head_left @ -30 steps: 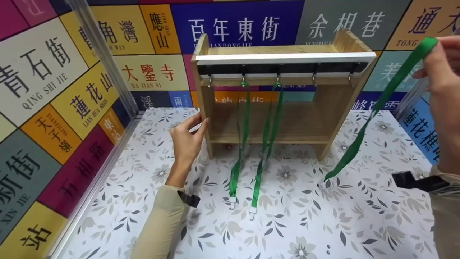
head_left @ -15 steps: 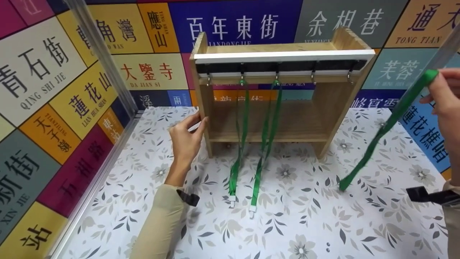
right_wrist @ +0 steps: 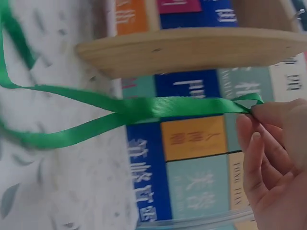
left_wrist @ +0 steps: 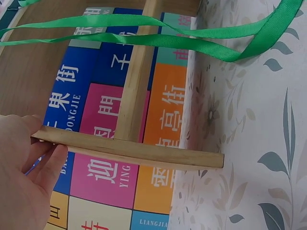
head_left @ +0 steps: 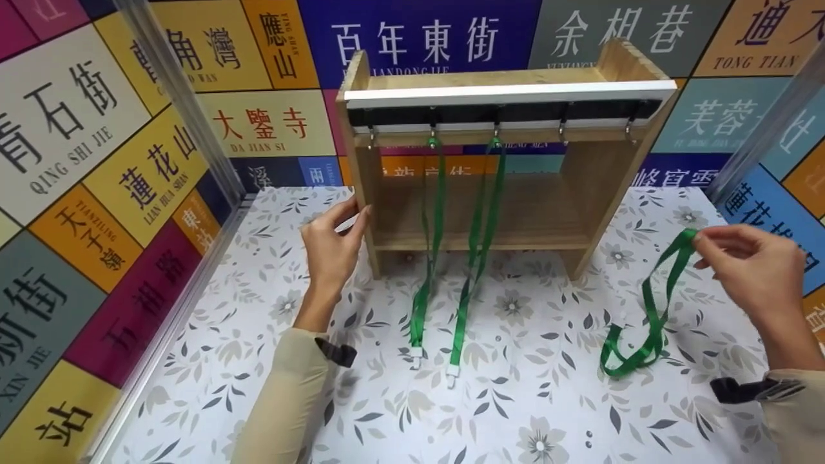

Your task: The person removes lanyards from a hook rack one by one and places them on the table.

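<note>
My left hand (head_left: 330, 248) grips the left side panel of a wooden rack (head_left: 477, 243), thumb and fingers on either side of its edge, as the left wrist view shows with the panel (left_wrist: 139, 152). At the right, my right hand (head_left: 757, 270) pinches the top loop of a green lanyard (right_wrist: 172, 106) between thumb and fingertips. The lower part of that lanyard curls on the tabletop in the head view. Two more green lanyards, a left one (head_left: 420, 309) and a right one (head_left: 459, 335), hang from hooks on the rack, their white clips (head_left: 453, 372) lying on the cloth.
A black strip (head_left: 528, 116) along the rack's front carries several metal hooks; one hook (head_left: 562, 132) right of the hung lanyards and the outermost right hook (head_left: 630, 131) hold nothing. A floral cloth (head_left: 515, 419) covers the table. Panels with printed street names (head_left: 412, 38) stand behind and at the sides.
My right hand has come down and inward from the upper right, and its lanyard now sags and curls onto the table. The left hand stays on the rack.
</note>
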The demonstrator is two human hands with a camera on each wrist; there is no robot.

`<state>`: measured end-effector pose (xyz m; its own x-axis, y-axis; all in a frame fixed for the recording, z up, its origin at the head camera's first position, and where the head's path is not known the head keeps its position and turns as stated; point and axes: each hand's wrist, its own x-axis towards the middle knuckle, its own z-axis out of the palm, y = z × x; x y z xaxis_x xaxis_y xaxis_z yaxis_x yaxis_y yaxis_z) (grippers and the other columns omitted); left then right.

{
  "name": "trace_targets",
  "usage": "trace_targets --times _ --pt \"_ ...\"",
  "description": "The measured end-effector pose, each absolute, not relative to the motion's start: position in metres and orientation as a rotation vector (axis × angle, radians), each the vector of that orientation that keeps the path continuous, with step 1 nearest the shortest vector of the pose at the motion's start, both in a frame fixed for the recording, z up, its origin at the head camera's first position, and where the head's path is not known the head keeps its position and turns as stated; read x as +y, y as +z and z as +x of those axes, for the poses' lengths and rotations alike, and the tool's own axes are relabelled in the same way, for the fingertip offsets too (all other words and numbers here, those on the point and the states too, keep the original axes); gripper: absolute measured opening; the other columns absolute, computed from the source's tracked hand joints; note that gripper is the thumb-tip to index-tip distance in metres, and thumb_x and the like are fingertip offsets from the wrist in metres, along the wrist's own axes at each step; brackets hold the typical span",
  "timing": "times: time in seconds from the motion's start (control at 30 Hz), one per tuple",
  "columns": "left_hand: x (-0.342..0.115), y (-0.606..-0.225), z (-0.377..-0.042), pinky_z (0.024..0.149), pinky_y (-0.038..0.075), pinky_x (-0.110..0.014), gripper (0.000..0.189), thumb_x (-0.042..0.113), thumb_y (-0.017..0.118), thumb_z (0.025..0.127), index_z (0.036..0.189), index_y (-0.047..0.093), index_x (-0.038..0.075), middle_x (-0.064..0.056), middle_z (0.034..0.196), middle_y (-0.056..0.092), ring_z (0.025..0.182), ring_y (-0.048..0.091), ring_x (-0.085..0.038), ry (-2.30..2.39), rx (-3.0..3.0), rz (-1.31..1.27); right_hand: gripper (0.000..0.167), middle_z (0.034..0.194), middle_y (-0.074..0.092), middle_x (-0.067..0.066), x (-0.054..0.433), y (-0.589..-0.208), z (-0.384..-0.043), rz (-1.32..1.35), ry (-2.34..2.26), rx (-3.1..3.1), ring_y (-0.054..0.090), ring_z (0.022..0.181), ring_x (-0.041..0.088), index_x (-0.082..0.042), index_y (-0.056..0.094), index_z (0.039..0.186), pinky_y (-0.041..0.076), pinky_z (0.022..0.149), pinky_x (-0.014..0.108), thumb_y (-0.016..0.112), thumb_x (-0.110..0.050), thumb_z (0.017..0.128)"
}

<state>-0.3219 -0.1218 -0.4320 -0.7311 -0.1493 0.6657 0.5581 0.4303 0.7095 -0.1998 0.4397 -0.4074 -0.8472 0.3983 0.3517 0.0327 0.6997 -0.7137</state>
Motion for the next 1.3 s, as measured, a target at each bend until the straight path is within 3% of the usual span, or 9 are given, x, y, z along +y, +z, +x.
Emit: trace_targets --times 0.13,0.27,0.37,0.53,0.67,0.8,0.9,1.1,1.3 --pt "-0.122 -0.432 -0.322 0.085 0.068 -0.027 0.029 0.023 0.083 0.098 0.121 0.083 0.005 -0.012 0.115 0.083 0.105 0.082 -0.020 -1.346 -2.011 -0.337 0.041 0.079 0.068 -0.037 0.448 -0.427 -0.207 -0.305 0.912 -2.605 0.062 0.065 -0.015 -0.005 0.077 0.124 0.052 0.056 0.012 0.071 -0.040 0.105" --pt "-0.121 -0.432 -0.320 0.085 0.068 -0.030 0.029 0.022 0.084 0.098 0.121 0.083 0.005 -0.012 0.115 0.083 0.105 0.082 -0.022 -1.351 -2.004 -0.338 0.039 0.097 0.083 -0.001 0.446 -0.439 -0.213 -0.218 0.855 -2.763 0.065 0.070 -0.009 -0.009 0.078 0.122 0.055 0.058 0.019 0.071 -0.043 0.105" --pt "-0.120 -0.432 -0.320 0.084 0.069 -0.030 0.029 0.021 0.084 0.098 0.122 0.083 0.005 -0.011 0.116 0.083 0.106 0.082 -0.022 -1.360 -1.998 -0.345 0.031 0.108 0.082 0.016 0.437 -0.445 -0.217 -0.108 0.829 -2.847 0.067 0.074 -0.004 -0.011 0.080 0.119 0.055 0.059 0.022 0.073 -0.039 0.105" --pt "-0.119 -0.431 -0.320 0.084 0.069 -0.030 0.029 0.021 0.084 0.098 0.123 0.082 0.006 -0.011 0.117 0.083 0.107 0.082 -0.022 -1.362 -1.999 -0.349 0.015 0.106 0.083 0.016 0.417 -0.453 -0.219 0.088 0.755 -2.908 0.070 0.077 0.011 -0.014 0.084 0.110 0.054 0.056 0.023 0.079 -0.025 0.100" --pt "-0.120 -0.431 -0.321 0.083 0.069 -0.031 0.028 0.019 0.083 0.098 0.122 0.083 0.005 -0.011 0.115 0.083 0.105 0.082 -0.022 -1.345 -2.004 -0.336 0.013 0.105 0.084 0.013 0.401 -0.461 -0.223 0.175 0.725 -2.981 0.074 0.085 0.023 -0.014 0.085 0.110 0.055 0.067 0.026 0.080 -0.020 0.099" --pt "-0.120 -0.433 -0.320 0.083 0.069 -0.032 0.028 0.019 0.083 0.098 0.122 0.082 0.004 -0.012 0.115 0.083 0.105 0.082 -0.023 -1.322 -2.008 -0.330 0.016 0.111 0.084 0.013 0.389 -0.467 -0.226 0.165 0.725 -3.075 0.073 0.097 0.029 -0.014 0.084 0.114 0.061 0.085 0.044 0.077 -0.018 0.100" --pt "-0.119 -0.434 -0.320 0.084 0.069 -0.030 0.028 0.019 0.082 0.099 0.122 0.082 0.003 -0.013 0.116 0.083 0.106 0.082 -0.024 -1.320 -2.012 -0.334 0.020 0.115 0.082 0.015 0.385 -0.467 -0.227 0.151 0.734 -3.126 0.072 0.100 0.031 -0.012 0.082 0.118 0.061 0.091 0.056 0.074 -0.017 0.101" --pt "-0.118 -0.435 -0.320 0.085 0.067 -0.026 0.030 0.019 0.083 0.099 0.123 0.081 0.003 -0.015 0.117 0.082 0.107 0.082 -0.023 -1.320 -2.019 -0.330 0.023 0.118 0.081 0.018 0.381 -0.456 -0.226 0.156 0.735 -3.095 0.073 0.093 0.029 -0.010 0.081 0.121 0.058 0.075 0.036 0.075 -0.021 0.102" --pt "-0.120 -0.435 -0.321 0.084 0.068 -0.026 0.030 0.020 0.082 0.099 0.123 0.082 0.003 -0.014 0.117 0.082 0.107 0.082 -0.023 -1.300 -2.003 -0.332 0.021 0.108 0.083 0.015 0.369 -0.438 -0.221 0.171 0.701 -2.851 0.076 0.095 0.035 -0.010 0.082 0.118 0.055 0.075 0.027 0.075 -0.023 0.103"
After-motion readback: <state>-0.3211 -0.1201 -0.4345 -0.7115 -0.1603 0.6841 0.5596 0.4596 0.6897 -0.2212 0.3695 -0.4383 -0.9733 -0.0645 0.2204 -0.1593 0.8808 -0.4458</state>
